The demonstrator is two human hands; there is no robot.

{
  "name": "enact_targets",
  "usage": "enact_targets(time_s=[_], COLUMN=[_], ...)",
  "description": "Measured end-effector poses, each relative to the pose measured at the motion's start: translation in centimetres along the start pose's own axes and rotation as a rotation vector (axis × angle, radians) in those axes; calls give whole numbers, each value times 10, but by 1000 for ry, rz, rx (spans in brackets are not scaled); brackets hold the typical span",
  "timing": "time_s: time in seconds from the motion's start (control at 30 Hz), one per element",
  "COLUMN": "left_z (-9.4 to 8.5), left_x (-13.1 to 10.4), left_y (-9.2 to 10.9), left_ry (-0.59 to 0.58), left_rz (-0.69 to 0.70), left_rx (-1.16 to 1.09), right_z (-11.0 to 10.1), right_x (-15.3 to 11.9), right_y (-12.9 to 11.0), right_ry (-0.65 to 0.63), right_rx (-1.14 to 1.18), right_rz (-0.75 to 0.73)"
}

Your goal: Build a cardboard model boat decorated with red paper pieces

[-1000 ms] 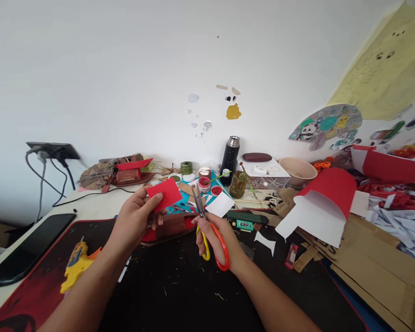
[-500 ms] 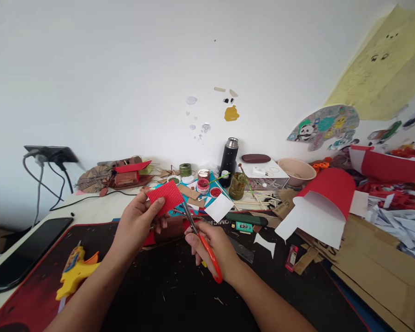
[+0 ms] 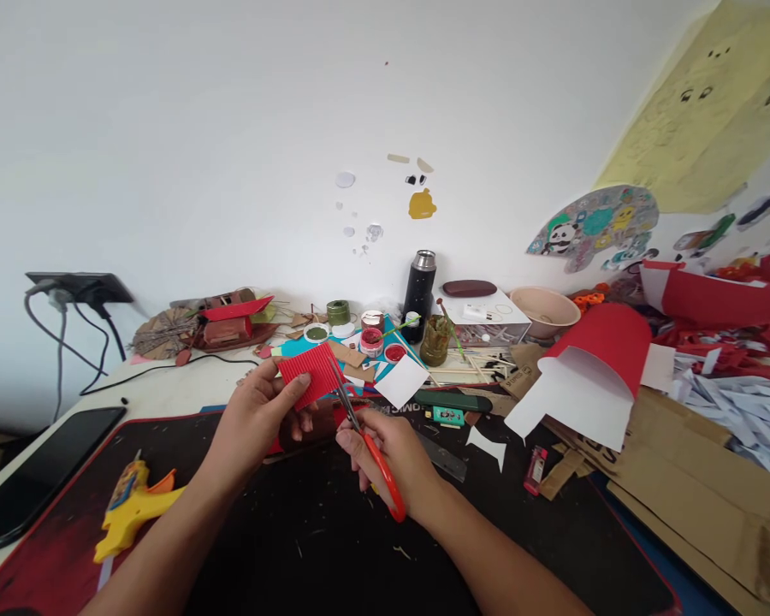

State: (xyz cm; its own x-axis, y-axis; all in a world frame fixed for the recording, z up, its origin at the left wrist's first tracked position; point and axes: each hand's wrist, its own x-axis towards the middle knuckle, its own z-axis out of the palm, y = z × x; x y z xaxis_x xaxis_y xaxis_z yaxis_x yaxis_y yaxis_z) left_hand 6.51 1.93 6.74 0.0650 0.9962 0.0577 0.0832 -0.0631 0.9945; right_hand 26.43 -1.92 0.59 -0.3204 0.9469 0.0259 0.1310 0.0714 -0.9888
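A small piece of red corrugated card (image 3: 309, 375) is pinched between the thumb and fingers of my left hand (image 3: 260, 411). My right hand (image 3: 388, 449) is closed around the orange handles of a pair of scissors (image 3: 385, 475). The scissor blades point up and left, at the right edge of the red card. Whether they touch the card's edge is hard to tell. Beneath my hands, a reddish-brown rolled object (image 3: 308, 436) lies on the black mat (image 3: 321, 547), partly hidden by my fingers.
A yellow glue gun (image 3: 132, 509) and a black phone (image 3: 48, 466) lie at the left. Behind stand paint pots (image 3: 371, 342) and a black flask (image 3: 419, 295). Curved red card (image 3: 607, 351), a lighter (image 3: 535, 470) and cardboard (image 3: 686, 488) are at the right.
The view has shifted slightly, so the background sits a little further left and higher. The scissor blades appear more open beside the card. Both hands keep their hold.
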Motion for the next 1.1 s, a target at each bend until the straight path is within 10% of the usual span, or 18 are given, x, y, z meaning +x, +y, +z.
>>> enact_targets(time_s=[1.1], left_z=[-2], left_x=[3], left_y=[-8], left_ry=[-9], left_rz=[-11], left_rx=[-21], right_z=[-4], right_x=[-2], right_y=[-10], right_ry=[8], right_rx=[-98], right_rz=[8])
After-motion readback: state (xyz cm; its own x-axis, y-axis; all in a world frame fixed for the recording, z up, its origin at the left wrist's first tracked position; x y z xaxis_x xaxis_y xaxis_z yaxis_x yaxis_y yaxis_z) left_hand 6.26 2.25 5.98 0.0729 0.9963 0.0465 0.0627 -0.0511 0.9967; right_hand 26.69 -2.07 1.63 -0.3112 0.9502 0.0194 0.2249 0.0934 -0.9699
